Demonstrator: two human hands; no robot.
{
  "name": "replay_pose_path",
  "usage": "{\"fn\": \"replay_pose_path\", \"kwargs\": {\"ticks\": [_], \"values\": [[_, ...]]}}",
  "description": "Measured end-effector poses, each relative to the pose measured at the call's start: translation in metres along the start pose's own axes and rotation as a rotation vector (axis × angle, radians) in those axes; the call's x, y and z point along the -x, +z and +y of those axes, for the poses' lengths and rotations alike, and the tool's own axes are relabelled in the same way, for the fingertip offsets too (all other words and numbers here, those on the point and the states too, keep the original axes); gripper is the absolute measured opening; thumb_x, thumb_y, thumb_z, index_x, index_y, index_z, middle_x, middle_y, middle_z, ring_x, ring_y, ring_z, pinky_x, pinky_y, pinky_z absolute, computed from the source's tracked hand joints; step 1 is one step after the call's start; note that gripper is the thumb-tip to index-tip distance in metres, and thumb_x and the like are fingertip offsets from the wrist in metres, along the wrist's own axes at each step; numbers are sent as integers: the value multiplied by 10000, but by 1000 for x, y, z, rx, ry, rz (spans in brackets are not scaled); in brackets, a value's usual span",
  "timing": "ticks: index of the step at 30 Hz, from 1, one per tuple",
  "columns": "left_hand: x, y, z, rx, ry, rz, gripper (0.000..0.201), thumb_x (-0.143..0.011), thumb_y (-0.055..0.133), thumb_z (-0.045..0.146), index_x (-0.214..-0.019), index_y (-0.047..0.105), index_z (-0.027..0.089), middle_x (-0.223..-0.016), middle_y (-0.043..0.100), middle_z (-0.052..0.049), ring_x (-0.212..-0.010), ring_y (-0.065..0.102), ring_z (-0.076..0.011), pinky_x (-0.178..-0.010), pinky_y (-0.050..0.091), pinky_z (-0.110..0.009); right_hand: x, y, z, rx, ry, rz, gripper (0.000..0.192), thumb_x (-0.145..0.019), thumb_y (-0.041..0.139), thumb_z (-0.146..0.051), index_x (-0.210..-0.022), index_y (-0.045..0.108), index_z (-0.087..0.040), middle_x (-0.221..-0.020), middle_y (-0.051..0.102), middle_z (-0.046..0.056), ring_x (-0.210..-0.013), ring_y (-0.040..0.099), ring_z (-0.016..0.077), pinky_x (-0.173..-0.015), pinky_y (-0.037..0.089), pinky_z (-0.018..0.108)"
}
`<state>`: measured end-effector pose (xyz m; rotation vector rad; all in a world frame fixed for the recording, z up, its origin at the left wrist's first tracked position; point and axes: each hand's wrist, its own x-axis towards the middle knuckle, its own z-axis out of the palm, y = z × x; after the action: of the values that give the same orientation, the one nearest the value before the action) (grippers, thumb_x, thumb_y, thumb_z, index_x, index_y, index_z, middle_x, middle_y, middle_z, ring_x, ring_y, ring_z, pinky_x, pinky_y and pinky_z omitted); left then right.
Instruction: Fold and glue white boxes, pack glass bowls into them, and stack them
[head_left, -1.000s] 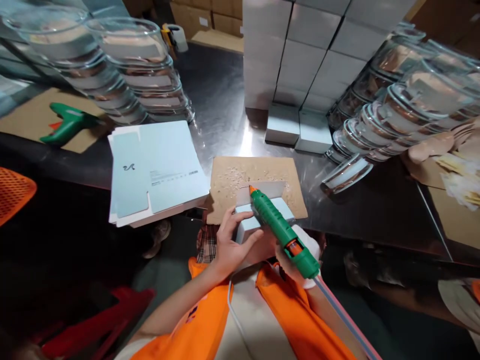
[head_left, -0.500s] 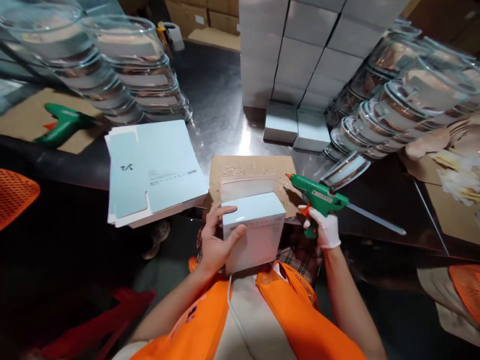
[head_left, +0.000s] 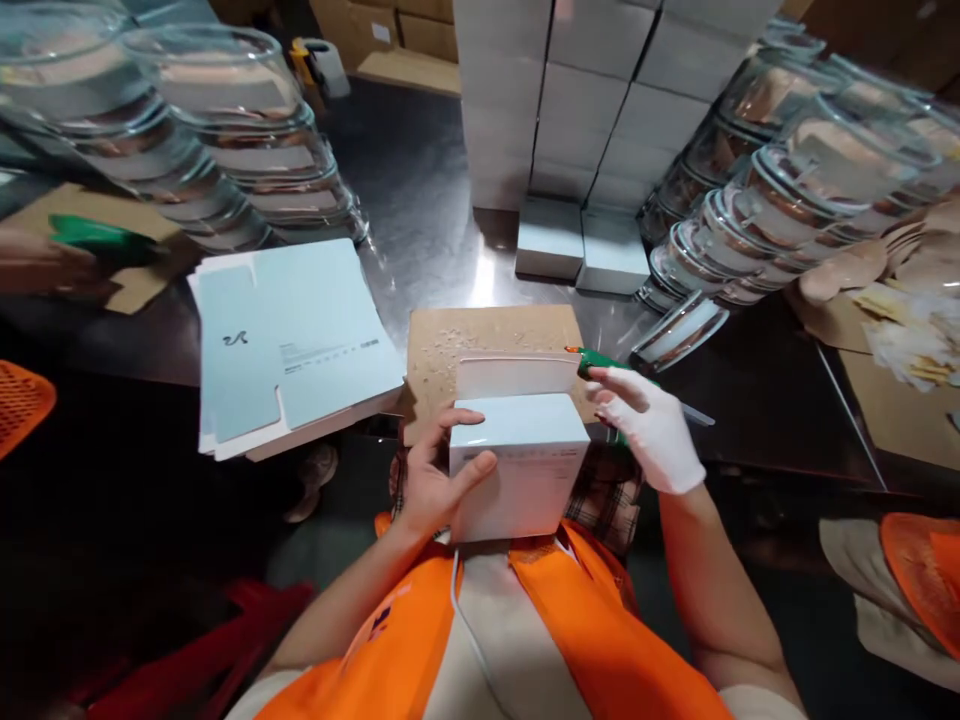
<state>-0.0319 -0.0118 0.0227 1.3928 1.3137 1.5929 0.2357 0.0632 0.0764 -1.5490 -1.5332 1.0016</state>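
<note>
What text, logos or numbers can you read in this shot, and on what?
Flat box blanks: a dark squiggle mark and a line of small print, too small to read.
Box in the left hand: a line of fine print, blurred.
Nothing else legible.

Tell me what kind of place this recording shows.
Likely a packing workshop or small factory: a steel worktable carries flat carton blanks, a wall of assembled boxes and stacked clear lids; a glue gun lies on cardboard.

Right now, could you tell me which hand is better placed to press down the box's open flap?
Probably the right hand: it hovers beside the open flap, while the left hand grips the box.
</note>
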Motion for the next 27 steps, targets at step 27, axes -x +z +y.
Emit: {"fn": "replay_pose_path", "kwargs": {"ticks": [27], "values": [[-14,-10,-12,317,-188,160,375,-851,850,561,-901,663,240,-1239,678,-74,-1175,705,-255,-968,578,-368,21,60,33,-182,-664,162,721,-930,573,-825,-1465,482,-350,-1684,388,198,-1466,572,389,-1064,590,588]]}}
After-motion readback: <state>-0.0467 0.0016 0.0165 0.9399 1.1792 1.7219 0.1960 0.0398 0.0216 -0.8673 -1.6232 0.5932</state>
